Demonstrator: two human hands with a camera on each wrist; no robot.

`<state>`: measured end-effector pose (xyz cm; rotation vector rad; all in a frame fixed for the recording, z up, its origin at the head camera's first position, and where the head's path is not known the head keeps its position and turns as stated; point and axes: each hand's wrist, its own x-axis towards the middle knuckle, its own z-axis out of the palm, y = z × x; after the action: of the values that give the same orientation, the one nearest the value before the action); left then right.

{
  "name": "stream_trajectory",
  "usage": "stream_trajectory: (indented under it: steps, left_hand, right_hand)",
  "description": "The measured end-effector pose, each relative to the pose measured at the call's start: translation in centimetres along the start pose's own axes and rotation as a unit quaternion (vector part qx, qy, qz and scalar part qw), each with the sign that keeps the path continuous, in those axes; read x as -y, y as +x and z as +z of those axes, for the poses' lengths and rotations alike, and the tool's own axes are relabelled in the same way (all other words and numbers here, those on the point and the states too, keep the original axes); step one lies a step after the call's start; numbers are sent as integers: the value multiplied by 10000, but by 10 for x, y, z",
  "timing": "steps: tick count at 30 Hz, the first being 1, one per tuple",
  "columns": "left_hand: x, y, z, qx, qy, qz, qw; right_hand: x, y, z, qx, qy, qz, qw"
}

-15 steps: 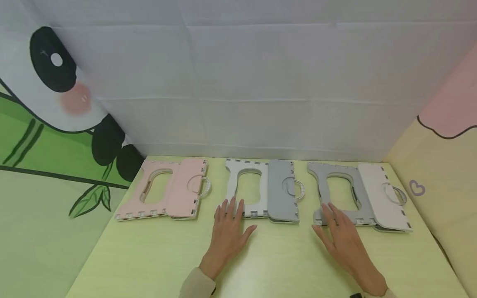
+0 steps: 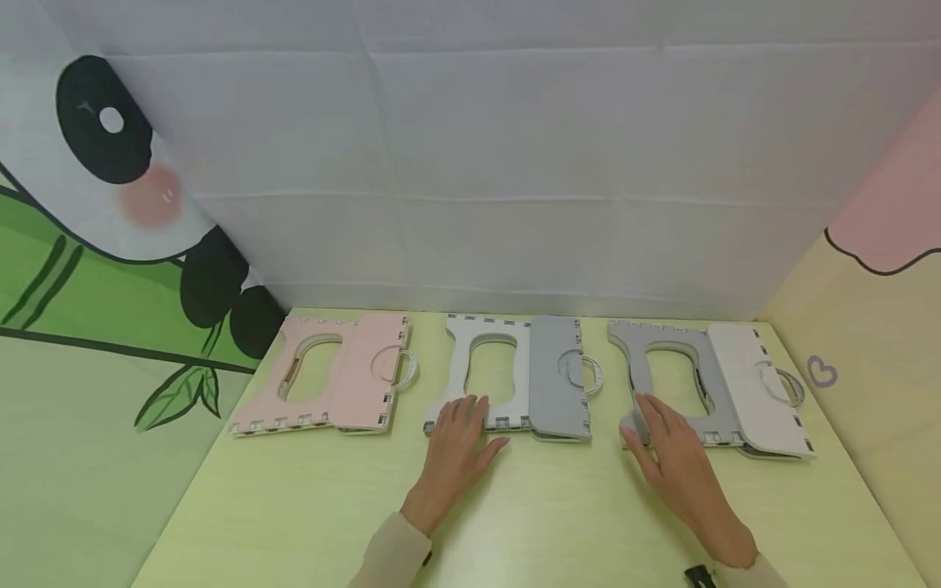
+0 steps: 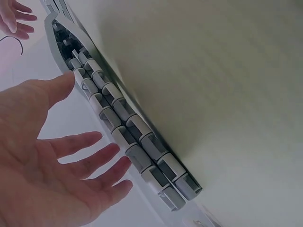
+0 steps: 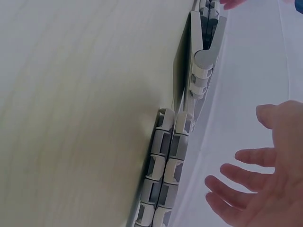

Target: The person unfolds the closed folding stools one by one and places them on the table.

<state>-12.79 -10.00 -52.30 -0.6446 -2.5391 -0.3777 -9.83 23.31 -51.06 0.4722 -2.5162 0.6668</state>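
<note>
Three folded step stools lie flat in a row on the table. In the head view, my left hand [image 2: 450,456] is over the lower left corner of the middle stool [image 2: 519,363], which has white legs and a grey top. My right hand [image 2: 678,461] is at the lower left corner of the right stool [image 2: 724,384], which is grey with a white top. Both hands have loosely extended fingers and grip nothing; whether the fingertips touch the stools is unclear. Hinge segments [image 3: 125,125] along a stool's edge show beside the left fingers in the left wrist view.
A pink folded stool [image 2: 367,367] lies at the left of the row. Each stool has a small loop handle at its right side. A pale yellow-green table [image 2: 559,523] extends in front, with a white cloth [image 2: 507,163] behind and printed cloths at both sides.
My left hand has shifted slightly right, and its fingers are closer together, uncovering the middle stool's corner. The right hand has moved only a little. The stools lie where they were.
</note>
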Motion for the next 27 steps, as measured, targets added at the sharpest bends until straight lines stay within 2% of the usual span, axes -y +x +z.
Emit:
stream_trajectory:
  steps: [6,14,20,22,27]
  left_hand:
    - [3,5,5,-133,-95,361,9992]
    - [5,13,6,479,-376,305,9977]
    - [6,19,7,597,-229,517,9966]
    - [7,21,7,594,-170,614,9962]
    - [10,24,8,643,-352,764,9944]
  right_hand:
    - [-2,6,3,-144,70,-59,9999]
    - [-2,15,7,-302,167,-110,9993]
    - [-4,21,12,-349,263,-173,9989]
    - [-4,22,13,-282,307,-74,9991]
    - [-3,25,16,49,574,371,9976]
